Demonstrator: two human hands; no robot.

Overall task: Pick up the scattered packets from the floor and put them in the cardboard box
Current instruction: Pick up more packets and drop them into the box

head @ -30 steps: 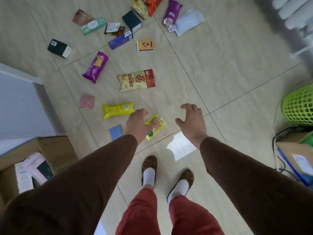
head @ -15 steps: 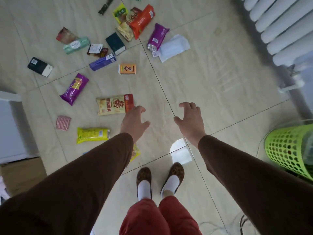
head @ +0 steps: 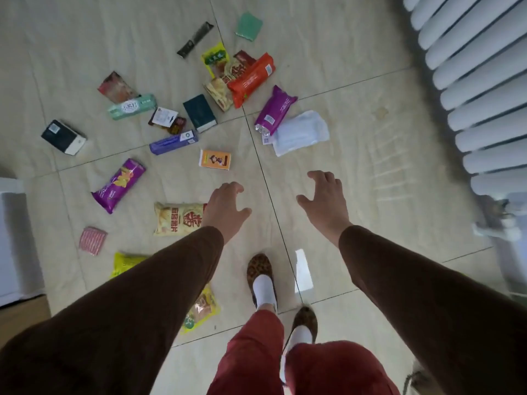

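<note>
our left hand and right hand hang empty with fingers apart over the floor, by the yellow chip packet, which looks light, puffy and crinkly, so we pinch its edge.

Large red character "薯" stood on yellow chip packet. Green tissue pack bore Chinese characters, too blurred to read. Orange packet print illegible.

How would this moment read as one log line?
phase: reaching | left hand: open, empty, over chips bag | right hand: open, empty | packets: on floor | box: unseen
</note>
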